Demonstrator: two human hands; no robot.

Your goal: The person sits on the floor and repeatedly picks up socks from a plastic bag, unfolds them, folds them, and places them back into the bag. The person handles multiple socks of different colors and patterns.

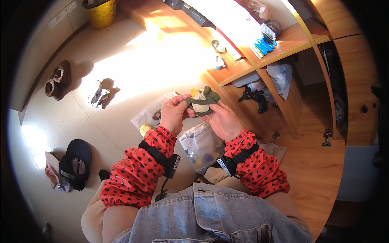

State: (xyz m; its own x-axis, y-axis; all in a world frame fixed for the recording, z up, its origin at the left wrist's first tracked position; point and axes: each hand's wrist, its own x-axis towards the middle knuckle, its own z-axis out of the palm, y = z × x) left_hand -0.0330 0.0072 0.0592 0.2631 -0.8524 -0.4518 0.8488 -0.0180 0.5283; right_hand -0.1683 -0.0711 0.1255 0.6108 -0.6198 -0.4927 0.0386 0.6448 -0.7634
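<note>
Both hands hold a dark green knitted sock (207,98) by its opening, which is stretched wide. Cream fabric shows inside it, and a yellow bit sticks up at its far side. On its left edge, my left hand (174,112) pinches the rim between thumb and fingers. My right hand (223,118) grips the other edge. Below the hands lies a clear plastic bag (203,148) of folded white, blue and yellow fabric items. Partly hidden by my left hand is a flatter clear bag (149,112) with a printed mark. A small pale yellow fabric roll (146,130) sits beside it.
Wooden cabinet shelves (299,121) stand to the right, with an opened door panel (313,170) lying low. On the tiled floor (100,130) are brown slippers (57,80), a crumpled fabric item (100,95) and a dark cap (76,161). A yellow bucket (101,13) is farther off.
</note>
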